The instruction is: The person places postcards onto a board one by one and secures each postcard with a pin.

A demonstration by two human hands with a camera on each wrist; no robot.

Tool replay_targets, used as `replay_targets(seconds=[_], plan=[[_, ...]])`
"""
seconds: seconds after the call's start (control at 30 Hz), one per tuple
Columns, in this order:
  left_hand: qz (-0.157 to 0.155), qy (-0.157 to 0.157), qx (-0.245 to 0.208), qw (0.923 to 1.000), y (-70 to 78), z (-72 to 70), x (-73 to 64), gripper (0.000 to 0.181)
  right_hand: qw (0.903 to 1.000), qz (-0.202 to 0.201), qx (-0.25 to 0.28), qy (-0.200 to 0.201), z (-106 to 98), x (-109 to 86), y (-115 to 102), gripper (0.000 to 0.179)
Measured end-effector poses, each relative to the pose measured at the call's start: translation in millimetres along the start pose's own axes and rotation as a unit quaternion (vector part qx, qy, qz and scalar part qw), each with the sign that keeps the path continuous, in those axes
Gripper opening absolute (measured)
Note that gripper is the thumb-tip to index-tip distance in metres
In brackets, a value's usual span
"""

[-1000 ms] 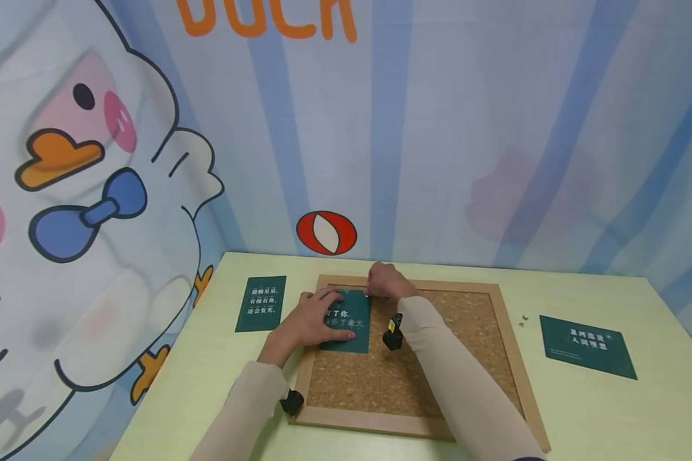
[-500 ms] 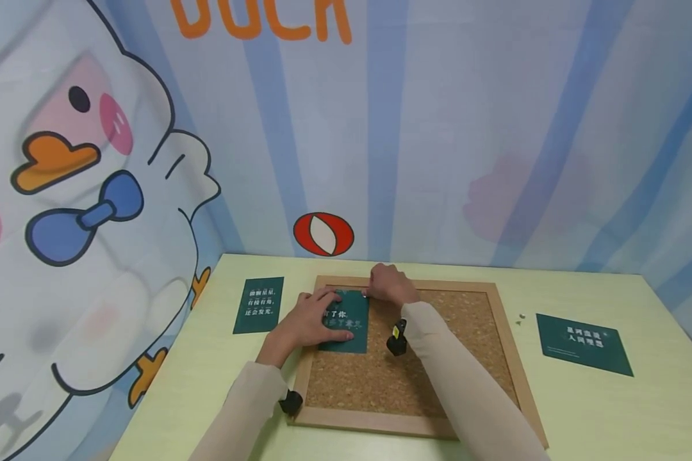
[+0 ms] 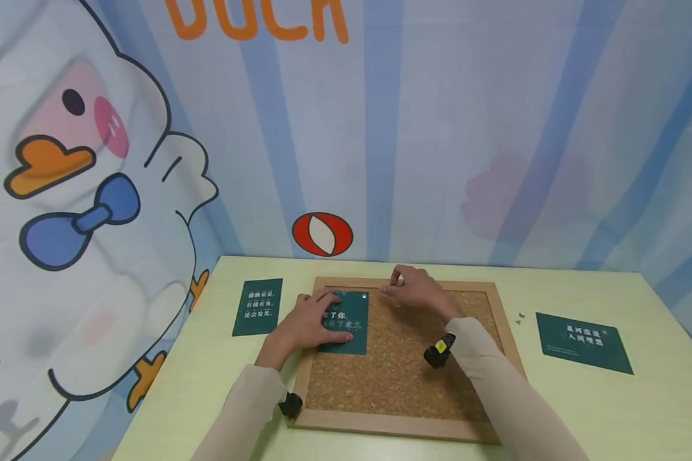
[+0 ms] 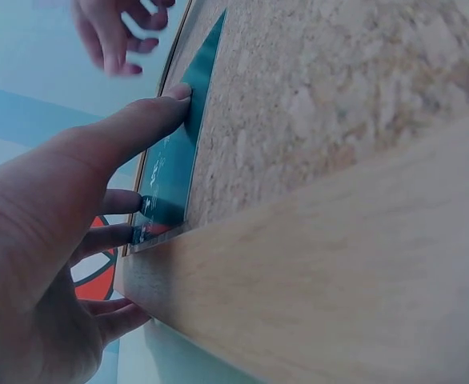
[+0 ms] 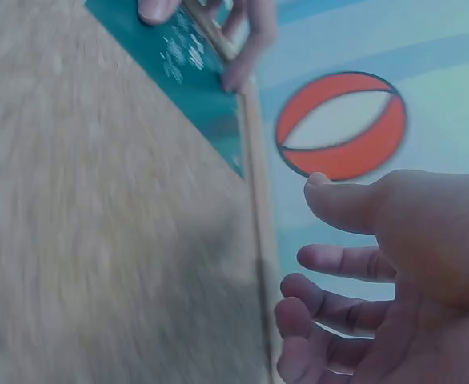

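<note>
A dark green card (image 3: 353,308) with white lettering lies at the upper left of a wood-framed cork board (image 3: 398,378). At the card's top right corner sits a small shiny pin (image 3: 364,296). My left hand (image 3: 308,321) rests across the card's left side, thumb and fingers spread, pressing it to the board. Above the board's top edge, to the right of the card, hovers my right hand (image 3: 418,291). In the right wrist view, the fingers of this hand (image 5: 362,296) are loosely bent, thumb apart, with nothing between them.
Another green card (image 3: 257,307) lies on the pale yellow table (image 3: 588,416) left of the board, and a third card (image 3: 584,342) to its right. A few tiny pieces (image 3: 521,315) lie beside the board's right edge. A printed cloth backdrop (image 3: 427,160) stands behind the table.
My right hand has left the card's top right corner and moved right, its fingers loosening; the pin now shows at that corner. My left hand stays on the card.
</note>
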State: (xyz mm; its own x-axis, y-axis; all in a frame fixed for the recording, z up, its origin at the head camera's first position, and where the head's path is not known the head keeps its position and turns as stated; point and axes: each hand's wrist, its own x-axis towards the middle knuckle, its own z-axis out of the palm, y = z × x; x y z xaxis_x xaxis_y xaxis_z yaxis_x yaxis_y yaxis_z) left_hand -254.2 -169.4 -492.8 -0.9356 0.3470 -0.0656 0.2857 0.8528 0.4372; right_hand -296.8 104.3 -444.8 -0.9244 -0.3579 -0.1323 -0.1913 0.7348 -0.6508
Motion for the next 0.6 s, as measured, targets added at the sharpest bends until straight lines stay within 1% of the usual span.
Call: replay_targets(seconds=[0.13, 0.23, 0.33, 0.47, 0.6], plan=[[0.003, -0.001, -0.004, 1.0000, 0.5, -1.3, -1.2, 0.089, 0.9999, 0.007, 0.006, 0.009, -21.6, -19.6, 17.3, 0.029], [0.002, -0.002, -0.003, 1.0000, 0.9, -2.4, -1.8, 0.089, 0.9998, 0.004, 0.001, 0.021, -37.9, -36.1, 30.5, 0.031], [-0.001, -0.003, -0.003, 1.0000, 1.0, -2.7, -2.0, 0.089, 0.9990, 0.001, -0.016, 0.042, -51.6, -54.4, 44.5, 0.033], [-0.002, -0.005, -0.007, 1.0000, 1.0, -2.6, -2.1, 0.090, 0.9967, 0.004, -0.042, 0.070, -62.8, -80.0, 68.0, 0.035], [-0.004, -0.005, -0.010, 0.9999, 2.2, -2.2, -1.7, 0.090, 0.9946, 0.017, -0.057, 0.085, -68.4, -106.0, 94.0, 0.035]])
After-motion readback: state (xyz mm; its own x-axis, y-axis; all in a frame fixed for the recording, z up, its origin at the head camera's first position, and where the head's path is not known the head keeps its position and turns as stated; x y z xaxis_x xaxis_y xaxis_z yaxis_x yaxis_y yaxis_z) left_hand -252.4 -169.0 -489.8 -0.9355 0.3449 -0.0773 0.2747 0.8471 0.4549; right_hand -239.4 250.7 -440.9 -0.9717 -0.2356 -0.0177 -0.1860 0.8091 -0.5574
